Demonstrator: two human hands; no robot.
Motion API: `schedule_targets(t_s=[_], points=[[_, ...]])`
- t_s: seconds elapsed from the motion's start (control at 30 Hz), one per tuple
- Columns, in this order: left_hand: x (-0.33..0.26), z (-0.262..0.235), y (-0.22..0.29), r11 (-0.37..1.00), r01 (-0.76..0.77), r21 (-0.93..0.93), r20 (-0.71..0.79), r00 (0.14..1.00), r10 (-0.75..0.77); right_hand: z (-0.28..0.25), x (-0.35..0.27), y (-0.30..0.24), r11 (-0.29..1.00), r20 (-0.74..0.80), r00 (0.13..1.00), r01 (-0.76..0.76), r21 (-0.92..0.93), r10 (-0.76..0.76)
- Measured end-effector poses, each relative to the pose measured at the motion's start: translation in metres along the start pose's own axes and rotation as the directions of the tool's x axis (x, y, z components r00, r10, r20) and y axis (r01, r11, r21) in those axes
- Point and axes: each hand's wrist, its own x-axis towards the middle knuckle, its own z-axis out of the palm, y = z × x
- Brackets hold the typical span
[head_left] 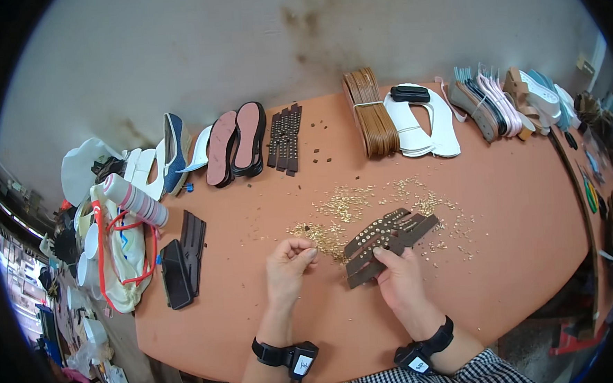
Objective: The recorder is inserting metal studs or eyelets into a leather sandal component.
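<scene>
Brown straps, part-studded, sit gripped in our right hand, thumb on top, over the orange table beside scattered gold studs. We seem to be mid-studding; next probably calls for a fine pinch and steady straps. Our left hand curls nearby, thumb against forefinger; we cannot tell whether it pinches anything.

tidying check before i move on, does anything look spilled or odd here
Small gold pieces lie loose on the orange tabletop, beyond and to both sides of the dark strap piece in the right hand; uncontained, they look spilled. Brown stains mark the grey wall.
</scene>
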Motion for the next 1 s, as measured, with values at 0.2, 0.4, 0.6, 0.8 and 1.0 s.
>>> schedule_targets(t_s=[0.2,0.4,0.6,0.8,1.0], points=[[-0.004,0.003,-0.003,0.997,-0.064,0.035,0.111,0.992,0.060,-0.002,0.002,0.002,0.992,0.016,0.993,-0.120,0.041,0.120],[-0.013,0.014,0.001,0.988,-0.152,-0.001,0.143,0.978,0.151,-0.003,0.002,0.002,0.990,0.053,0.988,-0.144,0.001,0.144],[-0.008,0.009,-0.004,0.990,-0.108,0.087,0.100,0.990,0.099,0.000,-0.001,0.000,0.993,0.020,0.993,-0.115,0.009,0.115],[-0.001,0.004,-0.011,1.000,-0.028,-0.010,0.069,0.997,0.029,-0.002,0.001,0.000,0.993,0.032,0.995,-0.101,0.053,0.100],[0.007,-0.003,-0.026,0.955,-0.211,0.209,0.078,0.977,0.199,0.000,0.000,0.001,0.997,0.002,0.997,-0.081,0.006,0.081]])
